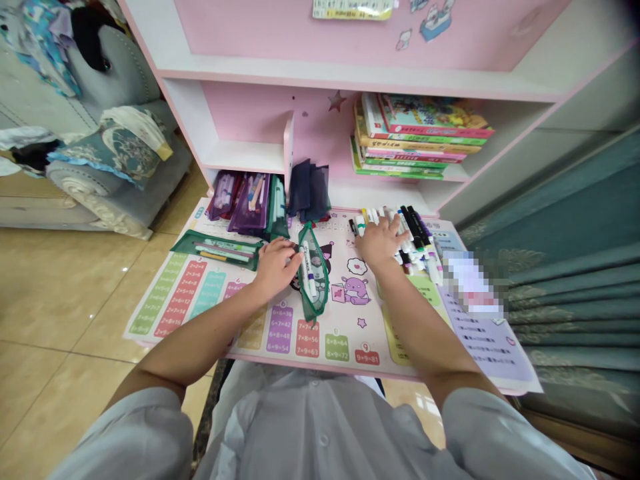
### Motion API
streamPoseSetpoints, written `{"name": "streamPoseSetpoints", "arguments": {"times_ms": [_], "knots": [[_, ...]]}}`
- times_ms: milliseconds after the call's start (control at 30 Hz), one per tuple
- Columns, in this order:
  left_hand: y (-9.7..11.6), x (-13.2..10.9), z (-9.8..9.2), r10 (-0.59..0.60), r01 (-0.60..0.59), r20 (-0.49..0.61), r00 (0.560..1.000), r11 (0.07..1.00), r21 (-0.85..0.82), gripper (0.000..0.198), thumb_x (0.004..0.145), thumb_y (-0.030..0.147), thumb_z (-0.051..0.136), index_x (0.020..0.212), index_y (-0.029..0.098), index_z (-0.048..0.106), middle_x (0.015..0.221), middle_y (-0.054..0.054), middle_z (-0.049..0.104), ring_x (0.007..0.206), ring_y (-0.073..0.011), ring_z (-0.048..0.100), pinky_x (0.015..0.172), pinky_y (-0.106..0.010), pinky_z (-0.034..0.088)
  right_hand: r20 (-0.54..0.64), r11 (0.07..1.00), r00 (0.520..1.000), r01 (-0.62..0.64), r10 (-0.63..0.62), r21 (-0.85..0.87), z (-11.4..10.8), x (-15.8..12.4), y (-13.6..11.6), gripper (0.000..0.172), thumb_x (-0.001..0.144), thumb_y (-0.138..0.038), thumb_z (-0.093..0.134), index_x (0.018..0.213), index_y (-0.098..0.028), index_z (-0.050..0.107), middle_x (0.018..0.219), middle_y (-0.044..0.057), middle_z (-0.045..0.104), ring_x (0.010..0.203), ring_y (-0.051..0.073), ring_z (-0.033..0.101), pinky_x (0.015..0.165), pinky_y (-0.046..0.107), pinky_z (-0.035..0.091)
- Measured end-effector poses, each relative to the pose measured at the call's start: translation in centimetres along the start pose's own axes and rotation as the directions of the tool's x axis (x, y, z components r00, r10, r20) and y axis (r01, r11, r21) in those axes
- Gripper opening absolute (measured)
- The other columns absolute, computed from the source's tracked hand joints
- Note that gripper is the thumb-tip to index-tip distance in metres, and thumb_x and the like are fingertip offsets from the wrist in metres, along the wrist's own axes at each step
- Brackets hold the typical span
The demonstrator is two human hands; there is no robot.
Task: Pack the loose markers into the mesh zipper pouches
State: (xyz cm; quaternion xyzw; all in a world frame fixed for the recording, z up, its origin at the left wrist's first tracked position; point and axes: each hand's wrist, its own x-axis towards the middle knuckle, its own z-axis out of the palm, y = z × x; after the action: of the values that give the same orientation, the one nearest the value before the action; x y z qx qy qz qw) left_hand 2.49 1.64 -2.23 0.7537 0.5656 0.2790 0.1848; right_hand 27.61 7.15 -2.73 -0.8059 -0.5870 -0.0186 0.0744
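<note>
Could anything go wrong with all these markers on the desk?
The loose markers under the right hand could roll off the desk mat and fall to the floor. The marker in the green mesh pouch, beside the left hand, might slide out if the pouch tips.

Rm check: glossy beige tile flr [60,293]; grey upholstered sofa [117,67] w/ scrolled arm, view-left; pink-and-white shelf unit [350,83] ahead; teal patterned curtain [575,300] hanging view-right. Indoor light, even.
</note>
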Motion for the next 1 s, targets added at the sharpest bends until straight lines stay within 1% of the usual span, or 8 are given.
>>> {"name": "streamPoseSetpoints", "arguments": {"times_ms": [100,200,300,400,567,833,900,1000], "knots": [[-0.1,0.0,0.0,0.014,-0.014,0.003,1.000,1.000,-0.006,0.030,0.093,0.033,0.056,0.066,0.023,0.065,0.115,-0.004,0.074,0.123,-0.0250,0.060,0.116,-0.048,0.040,-0.007,1.000,1.000,-0.003,0.003,-0.018,0.2,0.4,0.4,0.039,0.089,-0.029,0.052,0.118,-0.010,0.069,0.151,0.023,0.044,0.150,0.046,0.016,0.110,0.075,0.020],[-0.1,0.0,0.0,0.015,-0.015,-0.003,1.000,1.000,0.000,0.030,0.093,0.034,0.056,0.066,0.024,0.065,0.114,-0.004,0.074,0.124,-0.0254,0.059,0.115,-0.047,0.040,0.013,0.999,1.000,-0.012,0.013,-0.050,0.1,0.6,0.5,0.040,0.088,-0.035,0.056,0.116,-0.011,0.071,0.151,0.023,0.045,0.149,0.047,0.017,0.108,0.077,0.020],[-0.1,0.0,0.1,0.011,-0.011,-0.006,1.000,1.000,0.009,0.030,0.093,0.035,0.056,0.067,0.024,0.066,0.115,-0.004,0.074,0.126,-0.0263,0.058,0.115,-0.047,0.040,0.065,0.996,0.997,-0.022,0.028,-0.091,-0.2,0.6,0.3,0.045,0.085,-0.040,0.062,0.119,-0.011,0.070,0.153,0.023,0.044,0.150,0.047,0.015,0.109,0.076,0.020],[-0.2,0.1,0.1,0.014,-0.014,-0.009,1.000,1.000,0.014,0.030,0.093,0.034,0.056,0.067,0.023,0.067,0.115,-0.004,0.074,0.126,-0.0260,0.058,0.115,-0.047,0.041,0.111,0.991,0.993,-0.027,0.042,-0.130,-0.5,0.6,0.1,0.050,0.085,-0.045,0.063,0.123,-0.013,0.069,0.153,0.022,0.043,0.151,0.044,0.014,0.111,0.073,0.021],[-0.2,0.1,0.1,0.015,-0.015,-0.004,1.000,1.000,0.019,0.030,0.093,0.035,0.056,0.067,0.024,0.067,0.115,-0.003,0.074,0.127,-0.0258,0.058,0.114,-0.047,0.041,0.121,0.986,0.992,-0.024,0.045,-0.167,-0.5,0.6,-0.1,0.054,0.086,-0.050,0.059,0.126,-0.014,0.067,0.153,0.020,0.044,0.151,0.042,0.015,0.113,0.072,0.021],[-0.2,0.1,0.2,0.020,-0.019,-0.014,1.000,1.000,0.024,0.030,0.093,0.032,0.057,0.066,0.023,0.066,0.116,-0.003,0.074,0.124,-0.0251,0.060,0.114,-0.047,0.041,0.148,0.988,0.988,-0.026,0.049,-0.155,-1.2,0.3,-0.2,0.051,0.088,-0.044,0.057,0.127,-0.013,0.066,0.151,0.020,0.048,0.150,0.040,0.020,0.112,0.070,0.023],[-0.2,0.1,0.2,0.014,-0.014,-0.015,1.000,1.000,0.026,0.029,0.093,0.032,0.058,0.067,0.023,0.066,0.116,-0.003,0.074,0.126,-0.0251,0.059,0.115,-0.047,0.040,0.116,0.992,0.993,-0.016,0.030,-0.122,-1.4,0.1,-0.2,0.048,0.087,-0.042,0.058,0.124,-0.013,0.068,0.148,0.020,0.051,0.148,0.040,0.024,0.111,0.071,0.024],[-0.1,0.0,0.1,-0.001,0.001,-0.011,1.000,1.000,0.023,0.028,0.093,0.032,0.058,0.068,0.022,0.067,0.117,-0.004,0.073,0.129,-0.0260,0.057,0.114,-0.047,0.040,0.038,1.000,0.999,0.028,-0.028,-0.013,-1.8,-0.5,-0.5,0.039,0.083,-0.035,0.057,0.113,-0.013,0.073,0.144,0.017,0.056,0.146,0.039,0.030,0.111,0.072,0.025]]}}
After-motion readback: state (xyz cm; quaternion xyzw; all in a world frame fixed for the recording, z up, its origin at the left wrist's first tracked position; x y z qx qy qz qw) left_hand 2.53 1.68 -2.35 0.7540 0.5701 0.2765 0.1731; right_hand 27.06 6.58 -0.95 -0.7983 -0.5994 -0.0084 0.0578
